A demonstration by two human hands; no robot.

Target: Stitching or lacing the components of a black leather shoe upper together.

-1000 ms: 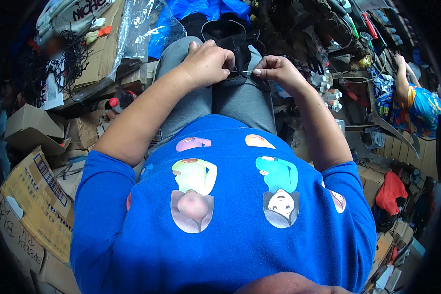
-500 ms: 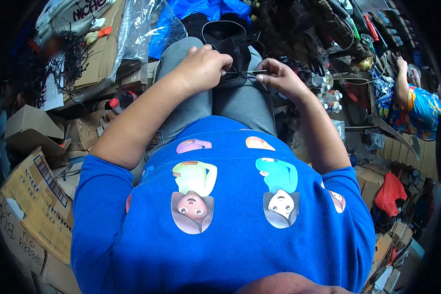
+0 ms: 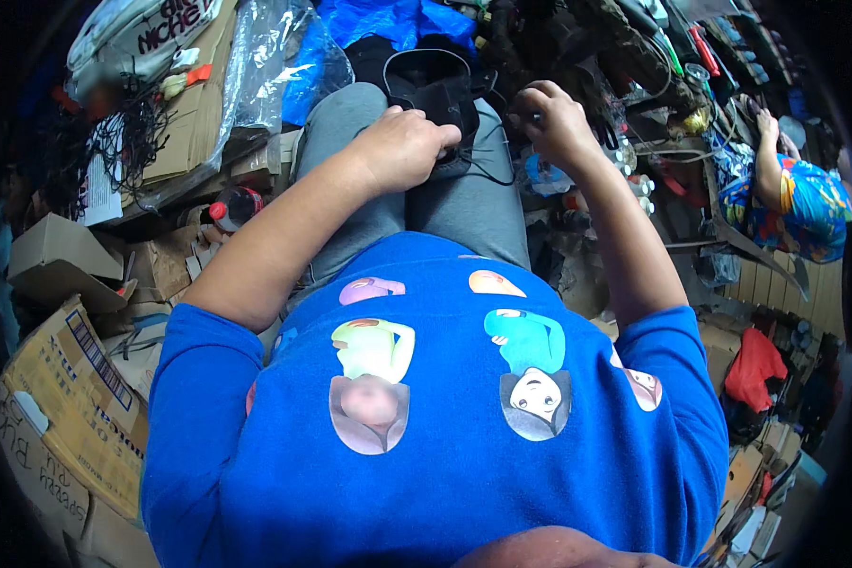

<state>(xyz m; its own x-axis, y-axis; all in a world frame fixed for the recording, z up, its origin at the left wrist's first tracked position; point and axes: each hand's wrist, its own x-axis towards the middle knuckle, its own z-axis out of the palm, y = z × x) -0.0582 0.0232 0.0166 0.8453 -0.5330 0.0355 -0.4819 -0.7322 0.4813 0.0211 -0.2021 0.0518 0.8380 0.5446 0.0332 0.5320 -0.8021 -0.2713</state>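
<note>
A black shoe point(image 3: 450, 99) rests on my lap between my grey-trousered thighs, its rounded opening facing up and away from me. My left hand point(image 3: 402, 144) is closed on the near left side of the shoe; its fingertips are partly hidden. Thin black cord curves off the shoe's near right side over my right thigh. Apart from the shoe, to its right, my right hand point(image 3: 551, 125) is raised with curled fingers. Something small and dark shows within those fingers, but I cannot make out what it is.
To the left lie cardboard point(image 3: 185, 114), clear plastic sheeting point(image 3: 246, 104), a tangle of black cords, a red-capped bottle point(image 3: 237, 208) and an open carton point(image 3: 62, 260). Small bottles and tools crowd the right. Another person in a colourful shirt point(image 3: 805, 213) sits at far right.
My right hand has moved up and right, away from the shoe. The thin shiny rod it held at the shoe's edge no longer shows. My left hand stays at the shoe.
</note>
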